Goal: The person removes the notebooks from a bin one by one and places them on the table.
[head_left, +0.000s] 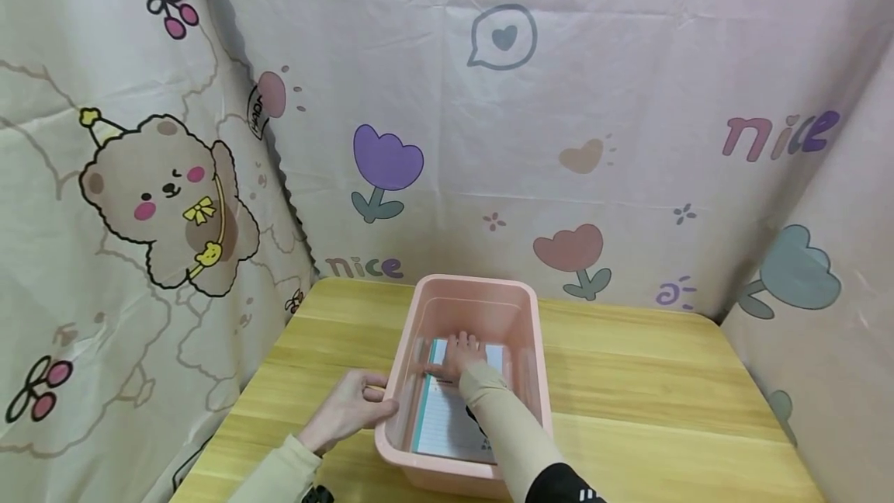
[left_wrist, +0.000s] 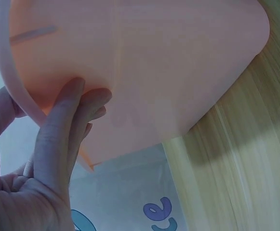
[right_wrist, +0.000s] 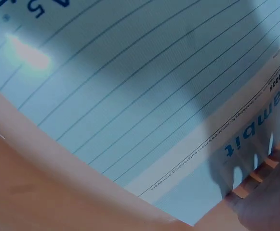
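Note:
A pink plastic bin (head_left: 482,313) stands on the wooden table. My left hand (head_left: 352,410) holds its left rim. In the left wrist view the thumb is on one side of the rim and the fingers lie against the outer wall. Inside the bin lies a notebook (head_left: 443,421) with a pale blue lined cover and a teal edge. Reaching in, my right hand (head_left: 462,355) rests on the notebook's far end with fingers spread. The right wrist view shows those fingertips at the end of the cover printed "Gambit". The right forearm hides part of the notebook.
The wooden table (head_left: 642,394) extends on both sides of the bin. A printed cloth (head_left: 454,99) with flowers and a bear hangs behind and at the sides. Something small and black (head_left: 318,494) shows near my left sleeve.

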{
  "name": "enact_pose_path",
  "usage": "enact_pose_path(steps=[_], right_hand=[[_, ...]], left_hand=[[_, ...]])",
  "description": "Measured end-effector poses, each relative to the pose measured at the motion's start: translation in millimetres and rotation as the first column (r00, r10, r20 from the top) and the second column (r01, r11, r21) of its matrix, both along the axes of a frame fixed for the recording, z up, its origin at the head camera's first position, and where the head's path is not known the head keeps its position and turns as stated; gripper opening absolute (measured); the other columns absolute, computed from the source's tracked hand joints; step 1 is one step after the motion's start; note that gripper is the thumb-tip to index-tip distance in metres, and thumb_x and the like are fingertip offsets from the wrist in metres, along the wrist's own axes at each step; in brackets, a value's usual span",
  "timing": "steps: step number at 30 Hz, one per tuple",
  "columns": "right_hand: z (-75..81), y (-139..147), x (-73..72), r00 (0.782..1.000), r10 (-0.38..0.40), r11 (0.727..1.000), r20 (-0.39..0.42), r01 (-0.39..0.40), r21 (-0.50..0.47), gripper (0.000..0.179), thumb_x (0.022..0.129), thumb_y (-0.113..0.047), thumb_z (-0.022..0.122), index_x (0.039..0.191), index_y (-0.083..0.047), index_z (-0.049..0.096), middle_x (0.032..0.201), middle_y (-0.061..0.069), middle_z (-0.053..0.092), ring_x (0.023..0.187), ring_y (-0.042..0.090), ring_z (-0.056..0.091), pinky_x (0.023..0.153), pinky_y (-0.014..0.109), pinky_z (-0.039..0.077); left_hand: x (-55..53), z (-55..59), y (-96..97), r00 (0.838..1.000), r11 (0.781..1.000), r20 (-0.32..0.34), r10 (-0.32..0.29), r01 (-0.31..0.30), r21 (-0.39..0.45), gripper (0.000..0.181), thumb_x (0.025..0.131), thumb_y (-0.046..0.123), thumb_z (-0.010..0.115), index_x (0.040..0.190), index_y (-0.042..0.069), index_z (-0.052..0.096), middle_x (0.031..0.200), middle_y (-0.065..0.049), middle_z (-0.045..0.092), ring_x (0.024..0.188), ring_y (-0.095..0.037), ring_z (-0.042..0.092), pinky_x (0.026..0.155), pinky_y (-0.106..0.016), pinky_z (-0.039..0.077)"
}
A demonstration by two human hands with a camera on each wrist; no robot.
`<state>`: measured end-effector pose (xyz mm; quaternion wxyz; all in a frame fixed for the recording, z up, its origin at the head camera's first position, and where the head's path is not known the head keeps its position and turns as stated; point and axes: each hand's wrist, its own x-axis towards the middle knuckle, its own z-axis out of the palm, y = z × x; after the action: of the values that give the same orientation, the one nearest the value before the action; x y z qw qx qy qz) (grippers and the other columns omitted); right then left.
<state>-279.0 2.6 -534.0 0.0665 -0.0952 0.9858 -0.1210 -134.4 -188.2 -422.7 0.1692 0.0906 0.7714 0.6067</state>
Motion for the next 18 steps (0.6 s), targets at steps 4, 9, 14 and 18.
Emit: enact_pose_path(steps=[4, 9, 14, 18], right_hand=[[2.3, 1.7, 1.5, 1.000, 0.005, 1.000, 0.017, -0.005, 0.012, 0.088, 0.077, -0.070, 0.071, 0.133, -0.004, 0.054, 0.133, 0.014, 0.053, 0.128, 0.032, 0.048, 0.112, 0.049, 0.041], [-4.4, 4.5, -1.6, 1.000, 0.008, 1.000, -0.012, -0.007, 0.018, 0.091, 0.073, -0.076, 0.070, 0.130, -0.007, 0.056, 0.131, 0.013, 0.053, 0.128, 0.031, 0.048, 0.111, 0.050, 0.043], [-13.1, 4.7, -6.2, 0.997, 0.009, 1.000, -0.076, -0.008, 0.020, 0.089, 0.066, -0.080, 0.070, 0.119, -0.009, 0.060, 0.119, 0.011, 0.055, 0.115, 0.028, 0.050, 0.105, 0.051, 0.046], [-11.4, 2.0, -7.1, 0.995, 0.012, 1.000, -0.100, -0.010, 0.021, 0.085, 0.066, -0.077, 0.072, 0.117, -0.010, 0.061, 0.115, 0.009, 0.056, 0.109, 0.027, 0.051, 0.102, 0.050, 0.047]], left_hand=[[-0.2, -0.4, -0.3, 1.000, 1.000, -0.014, 0.000, 0.000, -0.005, 0.043, 0.089, 0.001, 0.063, 0.123, -0.024, 0.055, 0.099, -0.031, 0.074, 0.088, -0.031, 0.076, 0.076, -0.036, 0.065], [0.2, -0.4, 1.3, 1.000, 1.000, -0.012, 0.009, -0.009, -0.013, 0.045, 0.087, 0.002, 0.064, 0.123, -0.023, 0.055, 0.098, -0.031, 0.074, 0.088, -0.033, 0.076, 0.075, -0.035, 0.065], [0.2, -1.6, 0.7, 1.000, 1.000, -0.028, 0.002, -0.002, -0.007, 0.045, 0.088, 0.001, 0.064, 0.123, -0.025, 0.054, 0.098, -0.032, 0.074, 0.088, -0.038, 0.076, 0.075, -0.036, 0.065], [-0.3, -1.2, -0.4, 1.000, 1.000, -0.021, 0.006, -0.006, -0.007, 0.045, 0.088, 0.001, 0.063, 0.124, -0.025, 0.053, 0.098, -0.032, 0.074, 0.088, -0.037, 0.076, 0.075, -0.036, 0.065]])
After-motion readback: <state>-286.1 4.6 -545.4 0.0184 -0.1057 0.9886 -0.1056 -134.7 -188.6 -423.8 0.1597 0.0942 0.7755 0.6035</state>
